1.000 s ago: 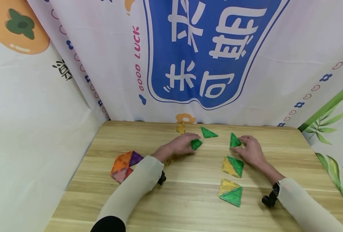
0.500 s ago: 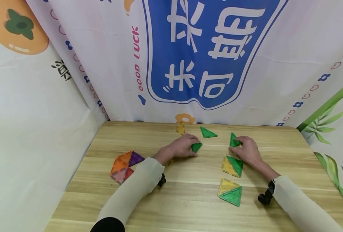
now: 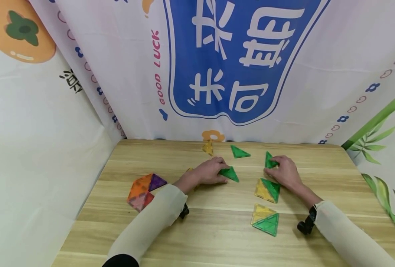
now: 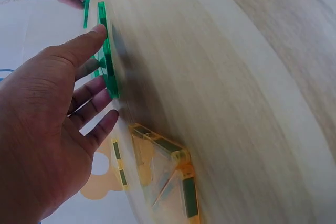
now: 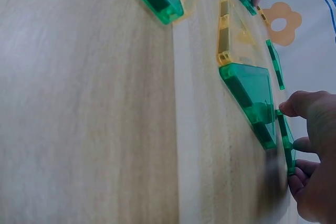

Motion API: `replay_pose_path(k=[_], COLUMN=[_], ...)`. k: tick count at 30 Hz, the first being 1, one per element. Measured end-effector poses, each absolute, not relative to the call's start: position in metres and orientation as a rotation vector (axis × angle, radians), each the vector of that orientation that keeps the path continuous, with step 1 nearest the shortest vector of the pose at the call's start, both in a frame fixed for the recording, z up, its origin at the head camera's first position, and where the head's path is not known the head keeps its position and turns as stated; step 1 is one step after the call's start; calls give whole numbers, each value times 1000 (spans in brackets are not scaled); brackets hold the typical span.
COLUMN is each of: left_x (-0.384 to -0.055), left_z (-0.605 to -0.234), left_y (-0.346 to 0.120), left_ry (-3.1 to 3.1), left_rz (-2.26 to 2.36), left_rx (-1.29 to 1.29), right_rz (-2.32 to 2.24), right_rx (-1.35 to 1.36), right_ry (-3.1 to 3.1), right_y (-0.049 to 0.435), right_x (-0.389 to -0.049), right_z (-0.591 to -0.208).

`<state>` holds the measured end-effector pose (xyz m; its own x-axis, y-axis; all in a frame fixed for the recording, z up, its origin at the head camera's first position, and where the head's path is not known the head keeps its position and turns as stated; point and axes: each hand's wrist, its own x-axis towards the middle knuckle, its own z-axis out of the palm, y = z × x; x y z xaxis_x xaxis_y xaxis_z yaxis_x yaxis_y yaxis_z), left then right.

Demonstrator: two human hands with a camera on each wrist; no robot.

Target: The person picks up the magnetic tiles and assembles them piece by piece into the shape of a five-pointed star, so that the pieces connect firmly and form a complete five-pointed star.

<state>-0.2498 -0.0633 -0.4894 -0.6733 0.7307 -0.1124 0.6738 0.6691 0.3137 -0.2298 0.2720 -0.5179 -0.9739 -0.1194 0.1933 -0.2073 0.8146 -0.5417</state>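
Seen from the head, the left hand (image 3: 208, 172) has its thumb and fingers closed on one corner of a translucent green plastic triangle (image 3: 231, 174), whose rest juts right over the pale wooden table (image 3: 217, 237). The right hand (image 3: 284, 171) pinches a second green triangle (image 3: 268, 161) between thumb and fingers. Farther back, between the hands, a loose green triangle (image 3: 240, 152) lies near the table's far edge; to its left an amber tile (image 3: 208, 148) sits close to the patterned white curtain (image 3: 224, 74). Just in front of the right hand is a yellow-and-green tile pair (image 3: 267, 191), its triangles edge to edge; a nearer yellow-and-green pair (image 3: 265, 219) lies apart from it. The left sleeve (image 3: 150, 218) partly covers an orange, purple, pink and red cluster (image 3: 144, 189). A broad stretch of wood runs from that sleeve to the two pairs.

The left wrist view has the left hand's triangle edge-on, thumb on one side, fingers on the other; an amber piece (image 4: 163, 166), mostly hidden from above, stands near the little finger.

The right wrist view puts the right hand's triangle just beside the pair's green half, with a narrow gap visible between them along most of their length.
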Motion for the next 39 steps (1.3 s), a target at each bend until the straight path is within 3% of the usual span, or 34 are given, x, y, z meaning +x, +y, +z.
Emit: replay_pose_path(k=[18,26,39], left_x=[-255,-254,-251], left_z=[-493,-495,-498], left_y=[-46,-35,-20], left_ry=[2647,2765,2903], left_rz=[345,515,560], left_rx=[1244,1057,768], right_rz=[855,863,884], right_rx=[230,272,552], right_ry=[-2883,-2847,-2817], right_y=[276,275,238], right_x=[-233,-231,-203], right_z=[-517,-514,-504])
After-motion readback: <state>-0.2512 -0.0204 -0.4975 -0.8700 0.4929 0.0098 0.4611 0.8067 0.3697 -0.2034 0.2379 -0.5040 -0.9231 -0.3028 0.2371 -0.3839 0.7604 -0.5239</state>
